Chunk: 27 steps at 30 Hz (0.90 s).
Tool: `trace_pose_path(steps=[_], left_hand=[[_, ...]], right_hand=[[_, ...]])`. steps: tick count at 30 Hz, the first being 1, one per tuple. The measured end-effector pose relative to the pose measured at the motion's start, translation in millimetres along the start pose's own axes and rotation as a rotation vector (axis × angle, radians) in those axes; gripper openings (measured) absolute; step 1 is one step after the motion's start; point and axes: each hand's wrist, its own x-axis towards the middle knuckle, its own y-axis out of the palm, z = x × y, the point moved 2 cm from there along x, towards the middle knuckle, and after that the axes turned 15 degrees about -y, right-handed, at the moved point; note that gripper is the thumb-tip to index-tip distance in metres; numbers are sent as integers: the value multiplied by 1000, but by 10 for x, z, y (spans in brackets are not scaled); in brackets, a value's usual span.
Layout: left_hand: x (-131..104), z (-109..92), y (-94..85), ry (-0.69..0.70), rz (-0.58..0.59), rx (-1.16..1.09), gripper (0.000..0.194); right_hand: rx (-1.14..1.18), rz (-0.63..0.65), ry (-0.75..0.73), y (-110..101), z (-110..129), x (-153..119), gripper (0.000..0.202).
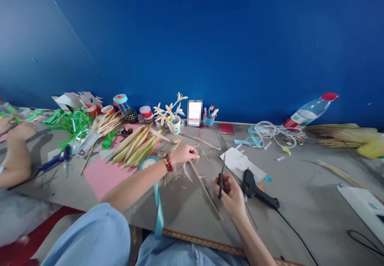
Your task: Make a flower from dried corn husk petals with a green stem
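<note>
1. Nearest: denim-clad lap at 6 o'clock, below the edge of the grey counter.
2. Right hand: fingers wrapped round black scissors – blades upward, toward 12 o'clock.
3. Left hand, at 11 o'clock from the right: fingertips drawn narrow. Cannot tell whether they pinch anything.
4. Thin tan stick lies between the hands; upper end just beneath the left fingertips, lower end toward 5 o'clock.
5. Black glue gun at 3 o'clock of the right hand, near it; white paper at 1 o'clock.
6. Dried husks at 9 o'clock of the left hand, partly over a pink sheet. Light-blue ribbon trails at 7 o'clock, over the counter edge.
7. White cup with pale flowers at 11 o'clock of the left hand; tilted bottle at 2 o'clock of the right.
8. Co-worker's forearm – far 9 o'clock.
</note>
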Motion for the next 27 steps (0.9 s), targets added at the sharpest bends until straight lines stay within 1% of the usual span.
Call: trace_pose_path(steps=[2,5,8,11,13,15,17,20,22,24,27], left_hand=[[161,-21,25,18,5,88,21],[308,-53,49,31,-13,206,21],[357,-76,42,45,-83,311,22],[330,-93,-1,80,-190,397,25],[273,-105,-55,111,-242,443,24],[174,-118,-129,164,-251,484,19],[28,-120,-208,249,-202,527,15],[-252,-63,-292,378,-90,613,15],[-429,15,-298,438,-29,682,13],[-555,106,-262,475,-15,743,10],[-625,219,-166,514,-24,808,9]], right_hand=[[-22,-1,-7,11,-39,-12,27],[-49,3,-17,31,-49,-15,26],[-64,18,-25,41,-40,-10,25],[-59,13,-25,35,-40,-6,24],[-51,9,-21,26,-48,-7,23],[-42,11,-19,19,-55,-10,23],[-38,19,-18,15,-57,-13,22],[-39,31,-8,18,-54,-17,24],[-33,29,-1,22,-55,-18,26],[-23,17,-1,24,-61,-17,28],[-23,4,-10,22,-78,-18,31]])
